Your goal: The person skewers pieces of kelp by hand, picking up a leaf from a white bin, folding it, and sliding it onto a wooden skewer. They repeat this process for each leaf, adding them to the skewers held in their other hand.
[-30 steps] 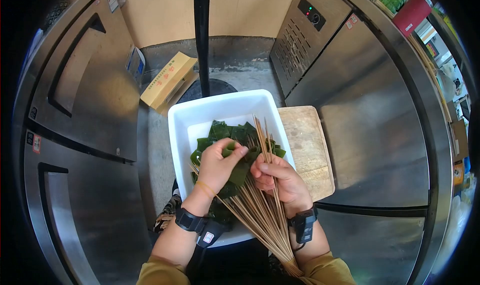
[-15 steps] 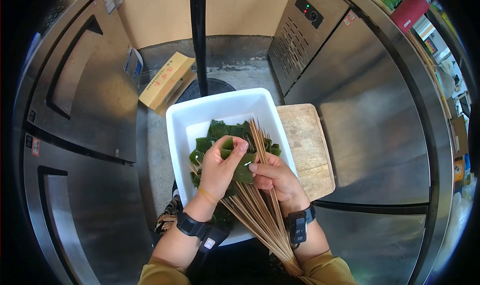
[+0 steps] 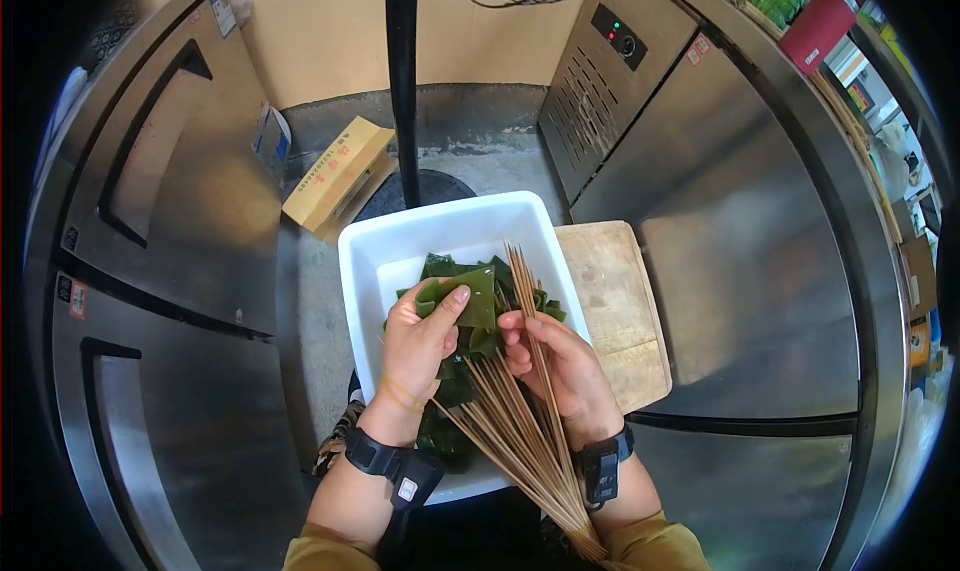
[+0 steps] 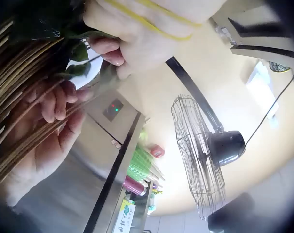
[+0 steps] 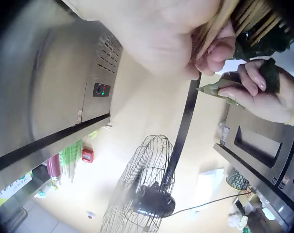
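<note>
In the head view the left hand point(image 3: 412, 343) grips a folded green leafy sheet point(image 3: 480, 296), thumb on top. Beside it the right hand point(image 3: 568, 371) curls its fingers around a few thin wooden sticks point(image 3: 530, 301); its fingertips are near the sheet, apart from it. A larger bundle of sticks point(image 3: 515, 421) fans out between the forearms, gathered at its lower end. More green pieces point(image 3: 445, 439) lie in the white tub point(image 3: 362, 271) under the hands. In the right wrist view the left hand point(image 5: 263, 92) pinches the green piece point(image 5: 212, 89).
A wooden board point(image 3: 615, 311) lies right of the tub. Behind are a cardboard box point(image 3: 335, 176) and a black pole point(image 3: 403, 91). Steel cabinets point(image 3: 740, 221) stand on both sides. A red bottle point(image 3: 820, 29) rests on the right counter. A wire fan point(image 4: 200, 150) shows in the left wrist view.
The left hand has turned and moved slightly left with the green sheet, which now spreads above its thumb. The right fingers have come away from the sheet, still around the sticks.
</note>
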Action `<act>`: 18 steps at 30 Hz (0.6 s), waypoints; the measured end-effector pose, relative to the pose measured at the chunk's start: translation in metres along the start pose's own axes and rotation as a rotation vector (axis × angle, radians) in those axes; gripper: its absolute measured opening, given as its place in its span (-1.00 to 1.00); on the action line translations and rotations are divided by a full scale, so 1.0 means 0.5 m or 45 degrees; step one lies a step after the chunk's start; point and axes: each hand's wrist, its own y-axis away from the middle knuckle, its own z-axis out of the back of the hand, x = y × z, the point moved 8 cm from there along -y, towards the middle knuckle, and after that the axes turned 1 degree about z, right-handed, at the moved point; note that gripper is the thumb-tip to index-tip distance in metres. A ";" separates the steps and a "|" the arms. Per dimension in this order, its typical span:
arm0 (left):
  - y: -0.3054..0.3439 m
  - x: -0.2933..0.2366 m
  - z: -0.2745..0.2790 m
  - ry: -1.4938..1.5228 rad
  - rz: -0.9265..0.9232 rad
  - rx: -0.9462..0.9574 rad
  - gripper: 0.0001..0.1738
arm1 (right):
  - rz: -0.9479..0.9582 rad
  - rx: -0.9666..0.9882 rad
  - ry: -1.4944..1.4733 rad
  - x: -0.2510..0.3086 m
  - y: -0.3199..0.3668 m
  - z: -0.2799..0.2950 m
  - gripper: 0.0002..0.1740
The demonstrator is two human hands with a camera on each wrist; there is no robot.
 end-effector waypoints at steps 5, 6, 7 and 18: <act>-0.017 0.000 0.009 0.201 -0.039 -0.060 -0.86 | -0.020 0.122 0.051 -0.007 0.000 -0.005 -0.76; -0.020 0.002 0.011 0.208 -0.023 -0.048 -0.86 | -0.018 0.133 0.059 -0.009 0.000 -0.008 -0.79; -0.023 0.005 0.014 0.216 -0.005 -0.034 -0.87 | -0.015 0.142 0.068 -0.009 0.000 -0.010 -0.81; -0.020 -0.013 0.005 0.585 0.053 0.044 -0.84 | -0.111 0.130 0.015 -0.030 -0.011 0.007 -0.95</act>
